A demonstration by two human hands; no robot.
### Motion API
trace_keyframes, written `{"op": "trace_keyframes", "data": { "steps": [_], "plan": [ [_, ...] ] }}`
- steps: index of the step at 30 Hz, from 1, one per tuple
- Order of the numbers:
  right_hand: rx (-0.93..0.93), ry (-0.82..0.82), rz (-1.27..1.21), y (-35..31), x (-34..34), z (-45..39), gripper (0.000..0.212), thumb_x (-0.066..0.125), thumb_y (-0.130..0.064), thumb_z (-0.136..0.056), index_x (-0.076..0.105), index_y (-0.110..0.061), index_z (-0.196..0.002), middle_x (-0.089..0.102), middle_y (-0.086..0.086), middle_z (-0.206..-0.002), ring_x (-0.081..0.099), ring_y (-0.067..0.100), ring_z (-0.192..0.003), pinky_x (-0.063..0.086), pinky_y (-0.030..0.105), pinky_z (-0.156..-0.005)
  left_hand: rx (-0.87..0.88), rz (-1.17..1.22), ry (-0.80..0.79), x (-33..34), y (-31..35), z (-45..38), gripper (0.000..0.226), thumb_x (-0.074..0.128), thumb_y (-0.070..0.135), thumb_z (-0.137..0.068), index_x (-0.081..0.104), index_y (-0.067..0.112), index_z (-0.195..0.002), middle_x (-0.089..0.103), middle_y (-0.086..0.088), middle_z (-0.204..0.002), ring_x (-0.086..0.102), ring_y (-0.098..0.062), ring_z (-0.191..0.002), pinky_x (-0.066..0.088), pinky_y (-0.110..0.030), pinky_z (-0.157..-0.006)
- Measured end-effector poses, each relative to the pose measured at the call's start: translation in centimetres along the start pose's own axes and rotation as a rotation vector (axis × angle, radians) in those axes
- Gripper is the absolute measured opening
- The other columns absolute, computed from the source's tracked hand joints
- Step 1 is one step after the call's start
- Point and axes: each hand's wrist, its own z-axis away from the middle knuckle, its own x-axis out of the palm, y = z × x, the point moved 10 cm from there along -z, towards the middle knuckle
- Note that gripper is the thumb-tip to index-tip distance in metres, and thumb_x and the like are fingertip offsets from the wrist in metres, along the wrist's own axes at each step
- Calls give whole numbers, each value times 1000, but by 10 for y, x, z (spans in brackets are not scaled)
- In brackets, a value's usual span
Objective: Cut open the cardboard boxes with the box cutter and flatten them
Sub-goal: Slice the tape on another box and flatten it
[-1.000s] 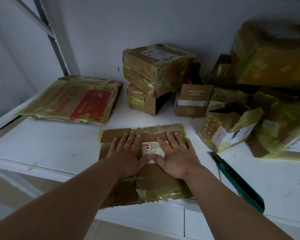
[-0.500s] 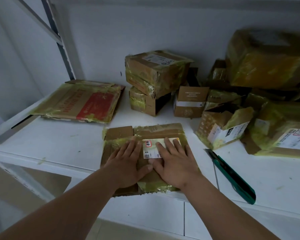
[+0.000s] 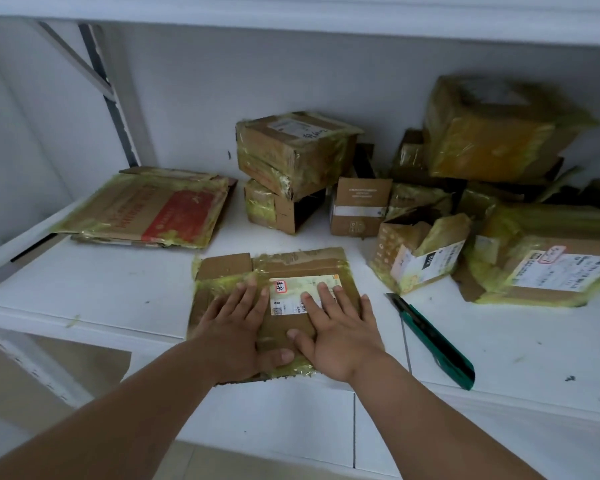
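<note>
A flattened cardboard box [image 3: 291, 268] with yellowish tape and a white shipping label lies at the front edge of the white shelf [image 3: 101, 292]. My left hand [image 3: 236, 327] and my right hand [image 3: 340, 330] both press down on it, palms flat and fingers straight and spread. The green box cutter [image 3: 433, 337] lies on the shelf just right of my right hand, apart from it, with its blade end pointing away from me. Neither hand holds anything.
A flattened box with a red panel [image 3: 153, 209] lies at the back left. Two stacked taped boxes [image 3: 291, 157] and a small brown box [image 3: 359, 206] stand at the back centre. Several taped boxes [image 3: 492, 133] pile up on the right, one torn open [image 3: 420, 254].
Both hands have slid the flattened box further onto the shelf, away from the front edge, and still press it flat. The box cutter has not moved.
</note>
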Motion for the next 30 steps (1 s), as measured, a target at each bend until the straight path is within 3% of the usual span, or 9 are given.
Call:
{"op": "trace_keyframes", "data": {
  "steps": [3, 7, 14, 17, 19, 22, 25, 28, 30],
  "plan": [
    [48, -12, 6, 2, 0, 3, 78, 7, -78, -89, -14, -41, -154, -26, -11, -160, -27, 18, -148, -21, 56, -114, -30, 4, 45, 1, -2, 9, 135, -20, 99, -39, -22, 25, -152, -27, 8, -159, -24, -13, -146, -5, -44, -121],
    [76, 8, -36, 2, 3, 9, 78, 6, -78, -88, -14, -41, -154, -25, -10, -161, -25, 22, -148, -19, 55, -116, -63, 40, 17, 5, -3, 14, 131, -13, 99, -43, -23, 27, -151, -28, 11, -158, -24, -12, -146, -6, -45, -121],
    [82, 28, -265, 20, -9, 11, 72, 36, -65, -95, 10, -38, -157, -16, -1, -165, -20, 25, -150, -5, 42, -122, -103, 76, -81, 5, -1, 18, 134, -5, 97, -37, -27, 27, -150, -32, 13, -156, -26, -12, -146, -8, -47, -120],
    [148, 37, -295, 28, -5, 17, 76, 38, -69, -93, 11, -38, -157, -19, 7, -164, -19, 31, -150, -3, 43, -122, -117, 99, -103, 9, -2, 18, 131, 1, 98, -42, -26, 28, -150, -33, 15, -154, -27, -12, -145, -8, -48, -120],
    [166, 16, -286, 28, -1, 18, 76, 36, -72, -92, 9, -41, -156, -18, 8, -164, -12, 30, -151, -1, 45, -122, -126, 145, -96, 8, -3, 19, 119, 15, 97, -59, -23, 31, -151, -32, 18, -153, -26, -10, -145, -8, -48, -120],
    [165, -3, -304, 29, -3, 20, 76, 38, -73, -90, 11, -44, -155, -16, 6, -165, -7, 29, -152, 1, 45, -122, -126, 296, 10, -4, -11, 22, 88, 45, 64, -91, -6, 32, -155, -16, 20, -159, -16, -6, -148, -6, -44, -121],
    [166, -4, -357, 32, -3, 22, 74, 43, -73, -89, 19, -45, -154, -12, 6, -165, -2, 30, -152, 7, 43, -122, -165, 364, 80, -7, -18, 28, 75, 48, 47, -96, 6, 32, -156, -2, 20, -162, -9, -9, -150, -6, -43, -121],
    [201, 35, -386, 37, -8, 27, 61, 46, -64, -93, 31, -48, -149, -3, 7, -166, 7, 31, -150, 18, 41, -119, -298, 350, 122, -1, -19, 38, 66, 41, 50, -96, 11, 43, -154, -3, 22, -161, -14, -13, -149, -8, -50, -118],
    [217, 92, -389, 41, -15, 31, 45, 46, -49, -98, 43, -48, -143, 13, 4, -164, 20, 31, -145, 26, 39, -115, -403, 422, 133, 2, -22, 46, 64, 45, 54, -92, 17, 52, -150, -5, 22, -161, -14, -18, -149, -1, -56, -117]
  ]
}}
